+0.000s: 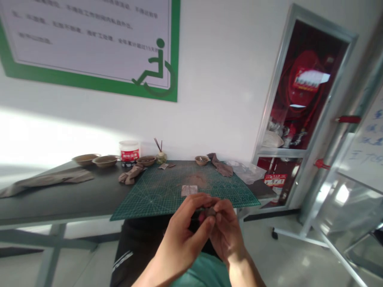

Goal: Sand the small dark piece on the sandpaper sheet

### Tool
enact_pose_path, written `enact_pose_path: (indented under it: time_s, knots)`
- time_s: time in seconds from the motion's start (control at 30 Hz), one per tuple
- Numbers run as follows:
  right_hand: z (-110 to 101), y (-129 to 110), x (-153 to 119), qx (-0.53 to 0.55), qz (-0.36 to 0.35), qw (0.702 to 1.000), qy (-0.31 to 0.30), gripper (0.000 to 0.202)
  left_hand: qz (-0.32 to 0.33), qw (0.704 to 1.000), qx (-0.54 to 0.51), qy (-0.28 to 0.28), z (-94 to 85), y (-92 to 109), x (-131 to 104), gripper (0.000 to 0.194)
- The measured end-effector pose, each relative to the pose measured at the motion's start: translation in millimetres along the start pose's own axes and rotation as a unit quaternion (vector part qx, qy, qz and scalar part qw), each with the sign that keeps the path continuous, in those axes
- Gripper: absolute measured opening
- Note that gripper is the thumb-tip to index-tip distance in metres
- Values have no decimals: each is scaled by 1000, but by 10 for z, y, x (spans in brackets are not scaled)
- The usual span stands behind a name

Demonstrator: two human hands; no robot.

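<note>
My left hand [184,231] and my right hand [229,231] come together just off the near edge of the green cutting mat [158,191]. Between their fingertips is a small dark brownish piece [210,211], pinched from both sides. Something reddish-pink shows beside it. Fingers cover most of the piece, so its kind cannot be made out. On the mat just beyond the hands lies a small pale square [189,190], stained brown. Reddish-brown dust [196,180] is spread behind that square.
Along the wall stand bowls [105,161], a white tub with a red label [129,153] and a small jar with sticks [161,156]. Brown cloths [131,174] and a clear plastic bag [248,171] lie about. A hose cabinet [299,87] is at right.
</note>
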State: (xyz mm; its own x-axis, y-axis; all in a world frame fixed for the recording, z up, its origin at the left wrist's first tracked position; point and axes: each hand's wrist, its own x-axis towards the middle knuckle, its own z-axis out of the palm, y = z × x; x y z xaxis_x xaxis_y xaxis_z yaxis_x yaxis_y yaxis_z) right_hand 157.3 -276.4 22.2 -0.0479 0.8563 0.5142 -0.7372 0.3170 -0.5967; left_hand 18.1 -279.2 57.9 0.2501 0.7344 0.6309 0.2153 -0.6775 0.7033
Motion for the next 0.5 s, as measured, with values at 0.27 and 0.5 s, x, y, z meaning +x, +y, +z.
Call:
enact_pose_path:
  time_s: [0.27,0.5]
  knots:
    - [-560,620,1332,-1,89,996,-16,25,-64,997,24,-29,-259,-1151,1006,34]
    - [-1121,942,1949,-58,158,986,8,31,-100,990,63,-72,-215,-2004,1494,34]
